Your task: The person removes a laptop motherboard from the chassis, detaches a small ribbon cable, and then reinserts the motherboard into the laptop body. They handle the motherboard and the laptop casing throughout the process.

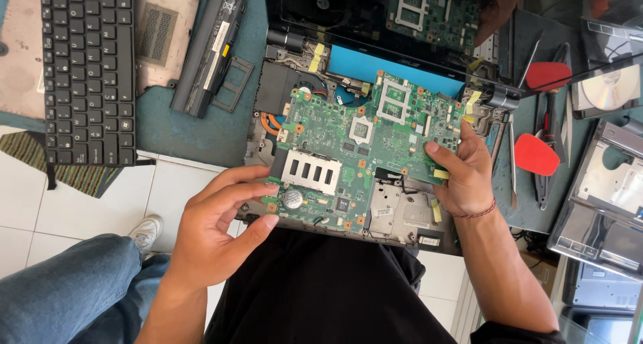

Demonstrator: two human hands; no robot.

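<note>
Both hands' fingers pinch the green circuit board (pixel 355 153): left hand (pixel 214 223) near corner, right hand (pixel 465 173) right edge.

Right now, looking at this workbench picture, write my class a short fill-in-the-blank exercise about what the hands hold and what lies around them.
1. Both hands, left hand and right hand, hold a ____ circuit board.
2. The detached black keyboard lies to the ____ of the board.
3. The pliers right of the board have ____ handles.
4. On the right hand's wrist sits a thin red ____.

Missing words: green; left; red; bracelet
</note>
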